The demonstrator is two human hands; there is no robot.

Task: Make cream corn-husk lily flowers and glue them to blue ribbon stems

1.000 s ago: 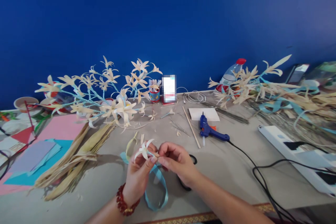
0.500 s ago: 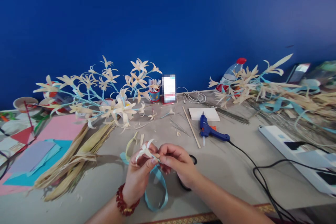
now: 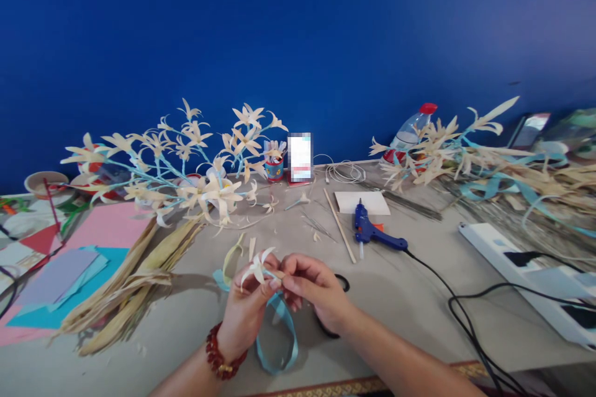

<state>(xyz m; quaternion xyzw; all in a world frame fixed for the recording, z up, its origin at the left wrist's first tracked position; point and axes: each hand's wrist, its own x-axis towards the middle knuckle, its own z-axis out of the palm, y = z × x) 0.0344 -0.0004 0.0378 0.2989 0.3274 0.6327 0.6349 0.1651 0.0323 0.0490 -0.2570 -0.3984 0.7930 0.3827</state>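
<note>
A small white handmade flower rests in the fingers of my left hand, which is closed on it near its base. My right hand pinches the flower's short stem end, its thumb and forefinger meeting the left fingertips. A light blue ribbon hangs in a loop below both hands; where its upper end goes is hidden by the fingers. Beneath my right hand lies a black-handled tool, mostly covered, perhaps scissors. Just beyond my left hand lies a curled pale green strip.
A blue glue gun stands right of centre, its cord running toward a white power strip. Dried husks and coloured paper lie left. Flower branches stand behind, and more flowers lie right near a bottle.
The white flower has tilted slightly between my fingers. Both hands stay in nearly the same place, and the table things have not moved.
</note>
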